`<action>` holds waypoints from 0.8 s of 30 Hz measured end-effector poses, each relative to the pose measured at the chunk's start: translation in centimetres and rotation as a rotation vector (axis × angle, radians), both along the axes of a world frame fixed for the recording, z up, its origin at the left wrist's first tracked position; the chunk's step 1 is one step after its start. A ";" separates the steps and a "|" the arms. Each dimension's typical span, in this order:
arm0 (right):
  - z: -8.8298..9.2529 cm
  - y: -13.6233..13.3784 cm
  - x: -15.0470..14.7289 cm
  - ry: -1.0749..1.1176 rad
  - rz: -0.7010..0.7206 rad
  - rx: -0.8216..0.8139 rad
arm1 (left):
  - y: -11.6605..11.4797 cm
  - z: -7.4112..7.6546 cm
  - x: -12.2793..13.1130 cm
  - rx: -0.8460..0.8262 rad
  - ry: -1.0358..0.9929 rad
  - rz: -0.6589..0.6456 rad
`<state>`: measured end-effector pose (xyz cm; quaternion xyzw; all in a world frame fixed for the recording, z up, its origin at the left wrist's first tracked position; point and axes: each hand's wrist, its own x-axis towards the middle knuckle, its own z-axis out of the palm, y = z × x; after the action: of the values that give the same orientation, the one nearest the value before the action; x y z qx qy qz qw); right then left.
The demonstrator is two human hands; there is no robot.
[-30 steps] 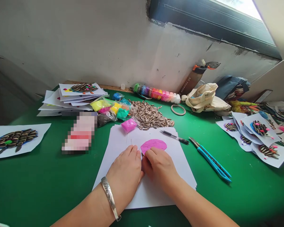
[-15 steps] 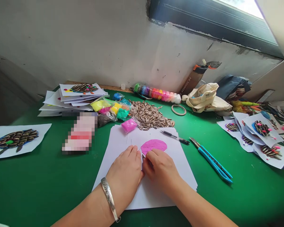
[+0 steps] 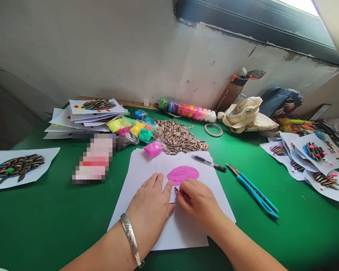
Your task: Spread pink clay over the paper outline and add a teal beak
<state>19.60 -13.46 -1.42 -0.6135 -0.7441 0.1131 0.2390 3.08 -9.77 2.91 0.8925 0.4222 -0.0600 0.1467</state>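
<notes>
My left hand [image 3: 151, 205] lies flat with fingers stretched out on a white paper sheet [image 3: 186, 229], a silver bracelet [image 3: 131, 238] on its wrist. My right hand [image 3: 197, 201] is closed in a pinch on a small dark-tipped tool whose tip [image 3: 176, 189] touches the paper just below a flattened pink clay oval [image 3: 183, 174]. What the tool is I cannot make out. The two hands sit side by side, almost touching.
Green table [image 3: 45, 222]. Sunflower seed pile [image 3: 177, 137], pink clay bag [image 3: 153, 149], coloured clay bags [image 3: 130, 128], clay row [image 3: 186, 111], black pen [image 3: 209, 163], blue utility knife [image 3: 254, 190], tape ring [image 3: 213, 130], paper stack [image 3: 84, 114], seed pictures [image 3: 17, 165] left and seed pictures [image 3: 313, 158] right, cloth bag [image 3: 247, 116].
My right hand shifted slightly right and down, away from the left; the tool tip now shows between the hands. The left hand stays flat on the paper.
</notes>
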 end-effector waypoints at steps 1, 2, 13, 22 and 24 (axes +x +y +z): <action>-0.1 0.0 0.0 -0.004 0.004 -0.002 | 0.0 0.0 0.0 0.004 0.009 -0.003; -0.1 0.0 0.0 -0.003 0.007 -0.006 | -0.1 0.0 0.1 0.008 0.020 -0.006; 0.6 0.0 0.1 0.076 -0.009 -0.085 | -0.4 -0.2 0.1 0.055 0.007 -0.009; 0.5 0.3 0.2 0.067 -0.010 -0.078 | -0.3 -0.9 -0.2 0.087 -0.038 -0.002; 0.5 0.3 0.2 0.055 -0.011 -0.080 | -0.2 -0.9 -0.3 0.099 -0.027 -0.010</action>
<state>19.80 -13.13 -0.94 -0.6231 -0.7289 0.1583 0.2354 2.83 -10.01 1.98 0.9015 0.4181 -0.0276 0.1078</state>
